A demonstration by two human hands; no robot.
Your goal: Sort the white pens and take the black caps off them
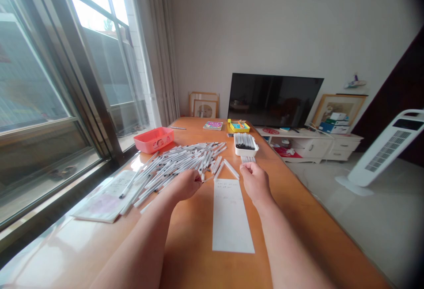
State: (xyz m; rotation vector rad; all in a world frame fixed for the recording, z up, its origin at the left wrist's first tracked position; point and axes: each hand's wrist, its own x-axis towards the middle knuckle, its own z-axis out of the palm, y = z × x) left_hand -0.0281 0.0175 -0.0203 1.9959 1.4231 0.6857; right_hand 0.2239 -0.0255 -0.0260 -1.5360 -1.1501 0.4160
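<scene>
My left hand (190, 185) is closed at the near right edge of a big heap of white pens (179, 159) with dark tips. From its fingers a slim pale stick, apparently a pen (208, 178), points right. My right hand (255, 182) is closed too, its fingers against the near end of a short row of pens (247, 159); whether it grips them is hidden. Beyond that row stands a white box (247, 151) filled with pens. Between my hands lies a long sheet of paper (232, 218) with handwriting at its far end, and a few loose pens (231, 169) lie just beyond it.
A red plastic basket (154, 140) stands behind the heap. At left, pens overlap a booklet (102, 203). Farther back are a colourful book (213, 125), a yellow box (238, 125) and a lone pen (178, 128). The window is left; a white tower fan (380, 152) stands right.
</scene>
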